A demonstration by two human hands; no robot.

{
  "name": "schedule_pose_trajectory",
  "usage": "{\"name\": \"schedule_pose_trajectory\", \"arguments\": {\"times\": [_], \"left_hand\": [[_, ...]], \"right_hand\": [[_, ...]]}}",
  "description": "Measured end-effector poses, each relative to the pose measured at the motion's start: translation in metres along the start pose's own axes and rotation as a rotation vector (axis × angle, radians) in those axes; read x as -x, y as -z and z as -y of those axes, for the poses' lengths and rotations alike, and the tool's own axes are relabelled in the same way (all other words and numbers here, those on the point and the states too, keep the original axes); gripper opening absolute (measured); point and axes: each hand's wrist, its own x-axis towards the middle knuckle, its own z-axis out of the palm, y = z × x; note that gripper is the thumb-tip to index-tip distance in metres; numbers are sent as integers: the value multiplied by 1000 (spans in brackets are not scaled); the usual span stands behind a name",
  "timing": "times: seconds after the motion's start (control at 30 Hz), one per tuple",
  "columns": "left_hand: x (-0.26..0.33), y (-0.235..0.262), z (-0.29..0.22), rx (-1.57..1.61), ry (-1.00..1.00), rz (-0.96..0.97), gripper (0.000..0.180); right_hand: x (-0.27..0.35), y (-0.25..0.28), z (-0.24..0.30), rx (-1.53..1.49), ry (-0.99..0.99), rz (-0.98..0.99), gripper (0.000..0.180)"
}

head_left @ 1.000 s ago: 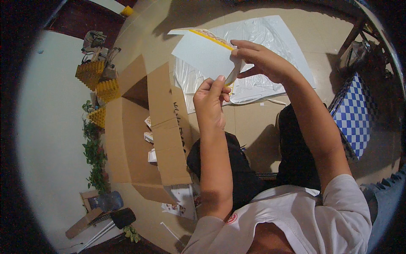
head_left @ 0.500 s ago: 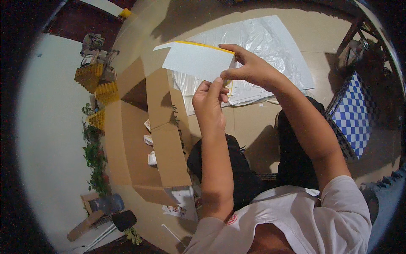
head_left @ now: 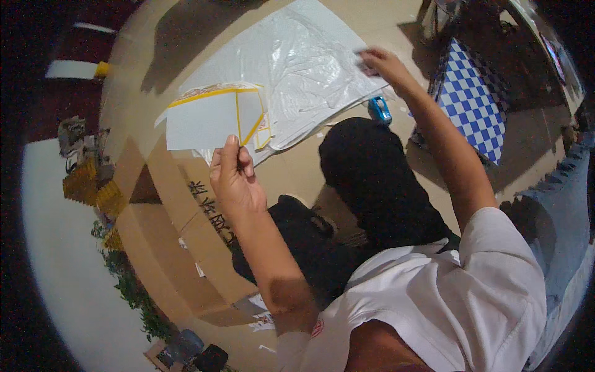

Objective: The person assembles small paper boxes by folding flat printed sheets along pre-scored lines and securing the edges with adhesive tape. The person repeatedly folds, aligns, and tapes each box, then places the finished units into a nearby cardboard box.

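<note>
My left hand (head_left: 238,180) pinches the lower edge of a partly folded paper box (head_left: 201,126), between thumb and fingers. The box shows a plain white panel with yellow borders, a patterned strip along its top and a slanted end flap on the right. Well apart from it, my right hand (head_left: 385,67) hovers over the right corner of a white sheet covered with clear plastic (head_left: 310,59). Its fingers are smeared by motion, so whether they hold anything is unclear. A blue tape dispenser (head_left: 380,110) lies on the floor below that hand, near my knee.
An open cardboard carton (head_left: 167,248) stands at my left, with small white pieces inside. To the right is a blue-and-white checkered item (head_left: 468,102). Green plants (head_left: 127,285) and yellow stacked objects (head_left: 83,183) line the wall. Denim cloth (head_left: 558,211) hangs at far right.
My right hand has let go of the paper box and moved right. My left hand still holds the box, now lower and with its end flap showing. The view has shifted right, revealing the tape dispenser.
</note>
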Motion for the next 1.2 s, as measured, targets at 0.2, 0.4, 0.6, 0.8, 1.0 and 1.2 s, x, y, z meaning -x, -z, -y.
{"name": "schedule_pose_trajectory", "arguments": {"times": [0.2,0.4,0.6,0.8,1.0,1.2], "left_hand": [[11,-26,44,-88,150,7,20],[8,-43,72,-79,314,44,15],[4,-58,75,-201,272,21,13],[1,-58,78,-248,289,18,15],[-1,-60,80,-251,316,31,19],[-1,-65,79,-244,317,6,21]], "right_hand": [[59,26,-233,59,-502,-248,33],[51,15,-292,104,-624,-260,32],[30,25,-317,100,-648,-276,25],[25,27,-310,7,-674,-187,20],[49,35,-333,-357,-595,-245,19],[63,24,-344,-401,-588,-327,17]]}}
